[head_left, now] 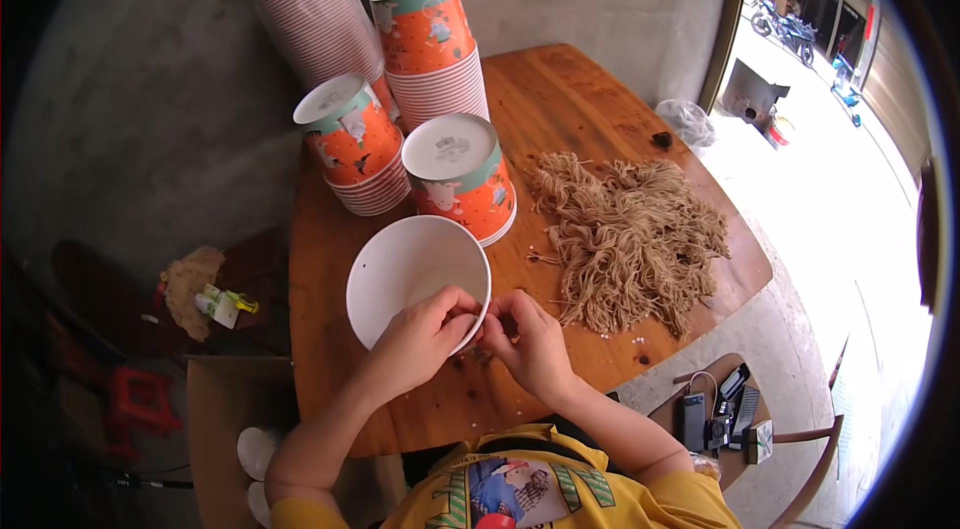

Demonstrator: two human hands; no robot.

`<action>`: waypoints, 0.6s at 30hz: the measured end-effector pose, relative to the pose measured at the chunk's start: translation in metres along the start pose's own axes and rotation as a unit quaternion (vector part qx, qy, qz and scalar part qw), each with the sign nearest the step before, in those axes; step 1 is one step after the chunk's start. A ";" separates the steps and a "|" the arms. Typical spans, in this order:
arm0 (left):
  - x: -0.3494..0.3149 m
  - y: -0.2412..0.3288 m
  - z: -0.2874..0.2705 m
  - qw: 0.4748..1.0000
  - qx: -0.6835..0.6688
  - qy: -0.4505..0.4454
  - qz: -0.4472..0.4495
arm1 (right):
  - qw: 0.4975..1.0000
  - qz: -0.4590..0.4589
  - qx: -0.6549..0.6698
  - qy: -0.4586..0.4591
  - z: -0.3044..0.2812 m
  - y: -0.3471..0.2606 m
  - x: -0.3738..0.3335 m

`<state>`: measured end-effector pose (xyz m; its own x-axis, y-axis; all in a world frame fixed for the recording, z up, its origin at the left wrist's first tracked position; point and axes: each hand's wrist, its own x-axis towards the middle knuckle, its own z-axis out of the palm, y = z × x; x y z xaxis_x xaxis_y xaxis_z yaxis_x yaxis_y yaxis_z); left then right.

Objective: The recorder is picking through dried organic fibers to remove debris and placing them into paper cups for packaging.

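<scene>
A white paper bucket point(405, 264) stands tilted on the wooden table in front of me, its mouth toward me and a small hole in its left wall. My left hand point(440, 324) reaches over the near rim, fingers inside and closed on the bucket's right wall. Just outside that wall, my right hand point(525, 339) is pinched close to the rim. Whatever lies between its fingertips is hidden. Right of the bucket lies a heap of tan twisted cords point(635, 239). Behind it stands an upside-down orange and green printed paper bucket point(460, 179).
More nested bucket stacks point(435, 54) rise at the back left against the grey wall. The wooden table point(560, 94) carries small white bits. A cardboard box point(225, 409) is below left, a chair with electronic devices point(725, 409) below right. A doorway opens at the right.
</scene>
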<state>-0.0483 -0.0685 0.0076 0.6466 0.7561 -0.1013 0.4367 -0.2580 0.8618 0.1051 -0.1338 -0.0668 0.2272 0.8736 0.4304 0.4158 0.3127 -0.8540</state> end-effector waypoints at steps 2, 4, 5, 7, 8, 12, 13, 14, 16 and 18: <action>0.007 -0.004 0.002 0.997 0.043 0.003 0.058 | 1.000 0.007 0.030 0.003 0.001 0.003 -0.001; 0.014 -0.003 0.004 0.995 0.068 0.004 0.067 | 0.999 0.024 0.048 0.003 0.001 0.010 -0.001; 0.018 -0.003 0.005 0.993 0.093 0.008 0.076 | 0.997 0.038 0.066 0.003 -0.001 0.013 -0.001; 0.023 -0.006 0.006 0.992 0.096 -0.001 0.080 | 0.997 0.038 0.062 -0.002 -0.004 0.016 -0.001; 0.024 -0.007 0.005 0.991 0.102 -0.005 0.082 | 0.997 0.035 0.063 -0.008 -0.005 0.016 0.000; 0.026 -0.017 -0.004 0.995 0.053 0.020 0.078 | 0.990 0.086 0.104 -0.049 -0.015 0.008 0.003; 0.026 -0.017 -0.007 0.997 -0.049 0.028 0.044 | 0.986 0.101 0.114 -0.068 -0.020 0.010 0.003; 0.028 -0.016 -0.009 0.988 -0.150 0.036 0.010 | 0.982 0.117 0.123 -0.088 -0.024 0.014 0.002; 0.028 -0.005 -0.014 0.979 -0.199 0.035 0.009 | 0.981 0.117 0.121 -0.100 -0.033 0.018 0.004; 0.029 0.009 -0.014 0.950 -0.304 0.024 -0.061 | 0.974 0.120 0.131 -0.138 -0.045 0.012 0.010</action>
<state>-0.0343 -0.0408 0.0194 0.5793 0.7880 -0.2085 0.0546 0.2177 0.9745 0.1522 -0.1379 -0.0596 0.0303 0.9889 0.1455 0.1321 0.1404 -0.9812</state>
